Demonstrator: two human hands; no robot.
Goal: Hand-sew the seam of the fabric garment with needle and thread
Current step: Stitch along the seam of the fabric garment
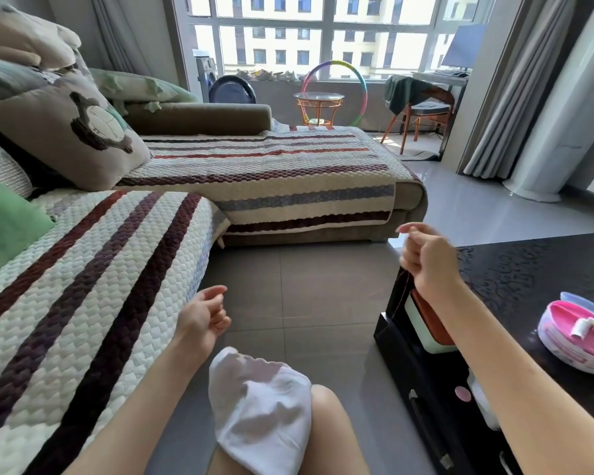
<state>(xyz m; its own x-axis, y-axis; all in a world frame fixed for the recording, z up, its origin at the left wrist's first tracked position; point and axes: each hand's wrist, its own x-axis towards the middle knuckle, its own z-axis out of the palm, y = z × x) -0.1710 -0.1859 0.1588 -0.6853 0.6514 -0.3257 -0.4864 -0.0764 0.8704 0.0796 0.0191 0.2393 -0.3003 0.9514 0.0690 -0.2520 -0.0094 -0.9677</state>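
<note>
— Whereabouts of the crumpled white fabric garment (261,413)?
— On the bare knee (326,401), apart from both hands.
— Fingers?
— Right hand (426,257), raised, pinches thin dark thread (404,286); left hand (203,317) curls loosely, grasp unclear.

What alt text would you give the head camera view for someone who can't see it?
A seated person's raised right hand holds a dark thread, the left hand loosely curled, with a white garment on their lap. A striped sofa lies left, a black table right.
</note>
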